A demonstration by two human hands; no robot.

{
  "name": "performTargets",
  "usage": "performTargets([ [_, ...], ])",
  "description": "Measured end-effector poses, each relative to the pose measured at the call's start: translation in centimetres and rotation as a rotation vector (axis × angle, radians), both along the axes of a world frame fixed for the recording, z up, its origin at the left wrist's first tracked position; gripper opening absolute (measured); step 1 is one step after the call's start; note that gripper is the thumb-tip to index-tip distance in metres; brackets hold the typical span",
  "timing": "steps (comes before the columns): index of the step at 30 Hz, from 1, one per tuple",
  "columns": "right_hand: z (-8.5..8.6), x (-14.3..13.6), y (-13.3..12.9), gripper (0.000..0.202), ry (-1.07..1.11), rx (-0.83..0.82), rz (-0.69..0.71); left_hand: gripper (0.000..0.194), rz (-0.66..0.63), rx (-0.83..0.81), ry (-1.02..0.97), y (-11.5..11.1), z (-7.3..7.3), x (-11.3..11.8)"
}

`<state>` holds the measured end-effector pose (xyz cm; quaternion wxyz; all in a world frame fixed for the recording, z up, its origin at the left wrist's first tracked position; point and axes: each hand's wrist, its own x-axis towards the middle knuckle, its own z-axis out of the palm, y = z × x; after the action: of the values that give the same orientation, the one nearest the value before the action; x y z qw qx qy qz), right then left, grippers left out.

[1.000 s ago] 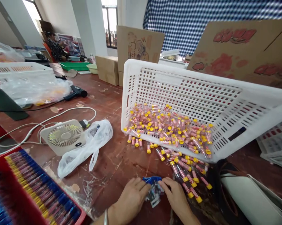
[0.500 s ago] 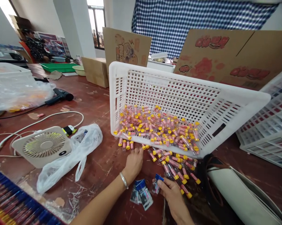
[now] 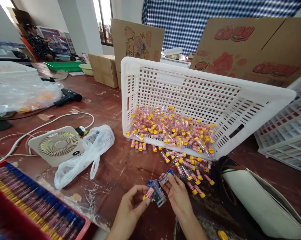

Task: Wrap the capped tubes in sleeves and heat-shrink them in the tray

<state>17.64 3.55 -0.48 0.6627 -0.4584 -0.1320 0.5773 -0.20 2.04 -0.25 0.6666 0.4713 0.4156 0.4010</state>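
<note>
My left hand [image 3: 130,208] is closed on a small clear tube [image 3: 148,193] with pink contents and a yellow cap, pinched between thumb and fingers. My right hand [image 3: 177,193] grips a small clear packet [image 3: 166,177] with a blue top edge. Between the two hands, several similar blue-topped packets [image 3: 160,197] lie in a loose pile on the dark red table [image 3: 120,166]. Beyond them, many yellow-capped tubes [image 3: 190,175] are spread in front of a tilted white plastic crate [image 3: 202,78], which holds many more.
A red tray [image 3: 86,226] of tubes in rows stands at the lower left. Near it are a fan [image 3: 62,145], a plastic bag [image 3: 75,170] and a hair dryer [image 3: 69,96]. A pale green bag [image 3: 255,196] lies on the right. Someone sits far left.
My left hand has drawn back from the tubes by the crate and now holds one near the packets. My right hand keeps its packet, slightly raised. The view has shifted, showing more red tray.
</note>
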Motion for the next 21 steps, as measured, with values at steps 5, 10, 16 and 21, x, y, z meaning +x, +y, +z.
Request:
performTargets([
  [5,0.6,-1.0,-0.4,0.032,-0.013,0.034,0.038,0.031,-0.001,0.01,-0.023,-0.2,0.4,0.2],
  [10,1.2,-1.3,-0.9,0.031,-0.108,0.097,0.128,0.031,0.023,-0.018,-0.056,-0.5,0.5,0.1],
  [16,1.0,-1.2,-1.3,0.029,-0.351,0.13,0.282,0.034,0.04,-0.03,-0.104,-0.3,0.4,-0.1],
  [21,1.1,-1.7,-1.5,0.031,-0.465,0.155,0.416,0.037,0.08,-0.023,-0.153,0.2,1.1,-0.1],
])
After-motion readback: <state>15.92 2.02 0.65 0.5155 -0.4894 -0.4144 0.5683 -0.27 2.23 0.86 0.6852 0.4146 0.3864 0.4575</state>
